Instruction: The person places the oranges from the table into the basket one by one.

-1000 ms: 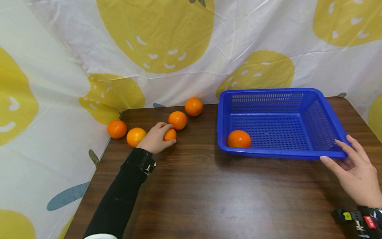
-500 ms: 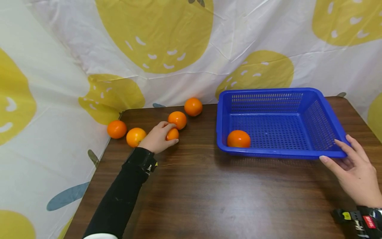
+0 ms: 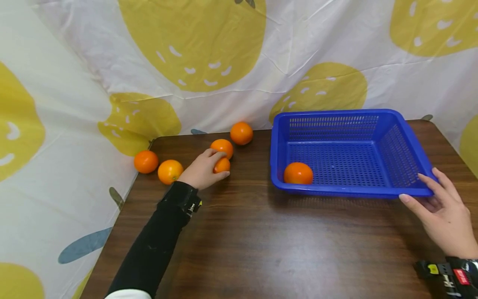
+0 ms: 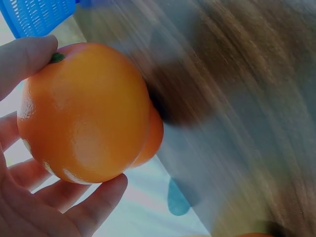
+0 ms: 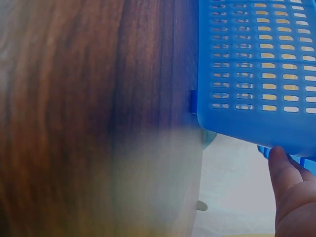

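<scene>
My left hand (image 3: 201,170) grips an orange (image 3: 222,165) low over the table, thumb on the near side and fingers on the far side. In the left wrist view this orange (image 4: 89,113) shows a small green stem spot beside the thumb. Another orange (image 3: 221,147) sits right behind it, partly covered by the fingers. On the right, my right hand (image 3: 446,216) holds the near right corner of a blue plastic basket (image 3: 347,191), thumb at the front rim, fingers over the right rim. Inside the basket's near left corner lies an orange (image 3: 298,173).
Two oranges, one at the left edge (image 3: 146,162) and one beside my left wrist (image 3: 170,171), rest on the brown wooden table (image 3: 284,245). One more orange (image 3: 241,133) stands near the back edge. A white fruit-patterned cloth (image 3: 231,104) hangs behind and at the left.
My left hand has moved slightly to the right and away from me with the orange in its grip. The right hand and basket have stayed in place.
</scene>
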Demonstrator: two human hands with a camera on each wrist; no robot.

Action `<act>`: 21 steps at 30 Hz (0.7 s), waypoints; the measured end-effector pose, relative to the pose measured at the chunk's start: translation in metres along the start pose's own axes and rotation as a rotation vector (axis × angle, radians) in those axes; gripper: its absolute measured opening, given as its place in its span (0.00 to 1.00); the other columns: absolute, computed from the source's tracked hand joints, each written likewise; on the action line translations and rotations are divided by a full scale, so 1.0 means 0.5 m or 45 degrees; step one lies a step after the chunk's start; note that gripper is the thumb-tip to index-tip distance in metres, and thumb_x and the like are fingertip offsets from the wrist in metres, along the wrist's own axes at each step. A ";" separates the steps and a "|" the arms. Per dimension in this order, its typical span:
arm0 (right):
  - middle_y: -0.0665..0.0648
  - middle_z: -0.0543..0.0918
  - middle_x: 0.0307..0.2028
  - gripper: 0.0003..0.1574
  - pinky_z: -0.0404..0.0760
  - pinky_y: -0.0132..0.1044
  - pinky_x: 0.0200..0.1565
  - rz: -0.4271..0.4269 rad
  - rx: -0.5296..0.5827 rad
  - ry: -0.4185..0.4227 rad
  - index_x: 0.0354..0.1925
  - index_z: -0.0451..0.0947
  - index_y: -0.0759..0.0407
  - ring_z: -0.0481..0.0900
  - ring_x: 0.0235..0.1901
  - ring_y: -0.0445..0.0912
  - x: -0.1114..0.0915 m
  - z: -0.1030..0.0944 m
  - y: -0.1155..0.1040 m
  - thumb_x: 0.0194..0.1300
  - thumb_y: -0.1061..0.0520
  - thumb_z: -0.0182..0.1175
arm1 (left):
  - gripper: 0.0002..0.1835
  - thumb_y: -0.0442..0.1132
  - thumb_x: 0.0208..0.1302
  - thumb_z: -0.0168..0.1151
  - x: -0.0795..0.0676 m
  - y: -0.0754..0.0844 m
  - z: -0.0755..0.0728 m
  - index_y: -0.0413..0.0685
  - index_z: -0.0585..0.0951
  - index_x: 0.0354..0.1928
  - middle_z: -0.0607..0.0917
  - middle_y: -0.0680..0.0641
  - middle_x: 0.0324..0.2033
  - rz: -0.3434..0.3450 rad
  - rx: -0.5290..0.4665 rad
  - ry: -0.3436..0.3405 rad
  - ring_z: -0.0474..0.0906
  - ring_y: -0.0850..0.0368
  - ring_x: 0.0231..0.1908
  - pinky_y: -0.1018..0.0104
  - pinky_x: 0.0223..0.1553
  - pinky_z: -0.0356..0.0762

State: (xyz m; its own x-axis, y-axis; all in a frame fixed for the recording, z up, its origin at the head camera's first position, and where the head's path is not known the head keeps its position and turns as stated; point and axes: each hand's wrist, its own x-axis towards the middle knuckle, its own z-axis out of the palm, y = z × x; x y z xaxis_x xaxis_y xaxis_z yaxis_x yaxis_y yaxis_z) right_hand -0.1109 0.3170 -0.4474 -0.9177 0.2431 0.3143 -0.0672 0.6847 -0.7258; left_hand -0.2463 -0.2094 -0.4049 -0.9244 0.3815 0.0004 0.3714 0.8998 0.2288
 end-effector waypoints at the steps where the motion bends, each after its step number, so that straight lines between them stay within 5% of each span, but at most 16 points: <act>1: 0.47 0.47 0.72 0.40 0.59 0.19 0.49 0.002 -0.001 0.000 0.66 0.62 0.56 0.63 0.58 0.62 0.000 0.000 0.000 0.57 0.52 0.63 | 0.33 0.61 0.57 0.58 0.001 0.002 0.000 0.57 0.67 0.61 0.67 0.42 0.59 0.001 -0.003 0.002 0.68 0.48 0.50 0.52 0.50 0.73; 21: 0.48 0.46 0.72 0.41 0.59 0.19 0.50 0.011 -0.017 -0.021 0.66 0.61 0.57 0.63 0.59 0.60 0.003 -0.002 0.002 0.58 0.51 0.63 | 0.32 0.61 0.57 0.57 0.007 0.031 -0.014 0.60 0.67 0.62 0.67 0.45 0.59 0.050 -0.012 0.021 0.69 0.49 0.48 0.53 0.47 0.75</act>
State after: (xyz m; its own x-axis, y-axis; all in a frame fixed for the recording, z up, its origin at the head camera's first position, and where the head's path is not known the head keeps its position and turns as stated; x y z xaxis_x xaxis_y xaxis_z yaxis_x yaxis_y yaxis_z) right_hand -0.1116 0.3187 -0.4470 -0.9245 0.2376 0.2981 -0.0544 0.6917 -0.7202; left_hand -0.2444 -0.1954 -0.3943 -0.9104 0.4129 0.0255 0.4067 0.8821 0.2375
